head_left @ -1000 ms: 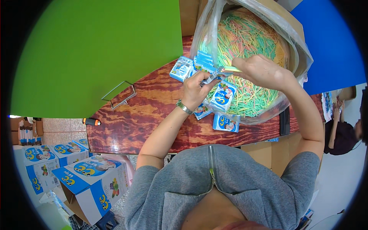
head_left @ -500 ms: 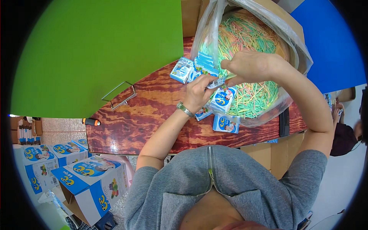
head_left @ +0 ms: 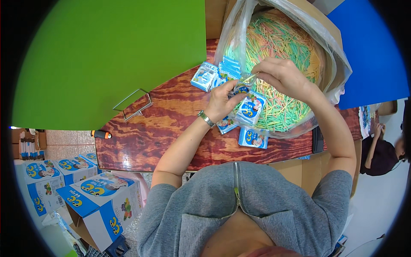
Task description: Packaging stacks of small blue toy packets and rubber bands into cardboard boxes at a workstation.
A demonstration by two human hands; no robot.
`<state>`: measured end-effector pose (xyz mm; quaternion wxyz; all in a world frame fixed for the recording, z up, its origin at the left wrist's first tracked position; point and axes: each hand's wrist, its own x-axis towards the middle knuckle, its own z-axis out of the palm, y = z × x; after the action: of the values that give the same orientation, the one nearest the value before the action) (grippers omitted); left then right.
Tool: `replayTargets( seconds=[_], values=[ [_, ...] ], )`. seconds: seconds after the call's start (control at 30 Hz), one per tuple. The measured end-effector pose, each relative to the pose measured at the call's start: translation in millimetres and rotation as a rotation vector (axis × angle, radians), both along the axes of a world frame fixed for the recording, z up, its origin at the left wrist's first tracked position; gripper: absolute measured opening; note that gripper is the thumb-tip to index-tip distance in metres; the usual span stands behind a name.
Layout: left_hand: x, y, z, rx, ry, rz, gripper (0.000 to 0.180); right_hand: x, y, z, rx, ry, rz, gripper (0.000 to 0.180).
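My left hand [head_left: 220,103], with a metal watch at the wrist, grips a small blue and clear packet [head_left: 242,89] with its upper end open. At that opening, the fingers of my right hand [head_left: 284,77] pinch a few thin pale green and yellow sticks [head_left: 251,78]. Under both hands is a large clear plastic bag [head_left: 295,133] full of thin pastel sticks [head_left: 274,38]. A filled blue and white packet [head_left: 251,107] lies on the bag's near side. Another packet [head_left: 253,138] rests on the table below it, and several more lie left of the bag.
A reddish wood-grain table [head_left: 171,107] bears a wire handle [head_left: 133,105] and an orange-black tool [head_left: 101,134]. Green [head_left: 107,60] and blue [head_left: 368,55] panels flank the bag. Printed cartons [head_left: 102,201] stand at lower left. Another person [head_left: 381,154] sits at far right.
My right hand has turned and shifted slightly, its elbow lower and farther in. The packet in my left hand has tipped, so its open end and the sticks there show more.
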<state>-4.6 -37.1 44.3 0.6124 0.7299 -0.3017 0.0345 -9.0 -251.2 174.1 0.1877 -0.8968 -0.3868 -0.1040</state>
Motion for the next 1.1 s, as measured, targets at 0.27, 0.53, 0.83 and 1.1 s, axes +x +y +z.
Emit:
replayTargets(
  seconds=[0.27,0.53,0.83,1.1],
  values=[
    [3,9,6,0.176,-0.13,0.08,0.042,-7,17,13,-0.419,-0.298,0.012,0.031],
    [6,22,-12,0.163,0.075,-0.065,0.051,-7,29,-46,-0.081,-0.077,-0.123,0.037],
    [-7,33,-22,0.178,-0.008,0.219,0.027,2,35,-130,0.182,0.117,-0.48,0.017],
    [-3,15,-62,0.447,-0.259,-0.004,0.025,-13,1,-121,-0.085,0.266,-0.572,0.03]
  ],
)
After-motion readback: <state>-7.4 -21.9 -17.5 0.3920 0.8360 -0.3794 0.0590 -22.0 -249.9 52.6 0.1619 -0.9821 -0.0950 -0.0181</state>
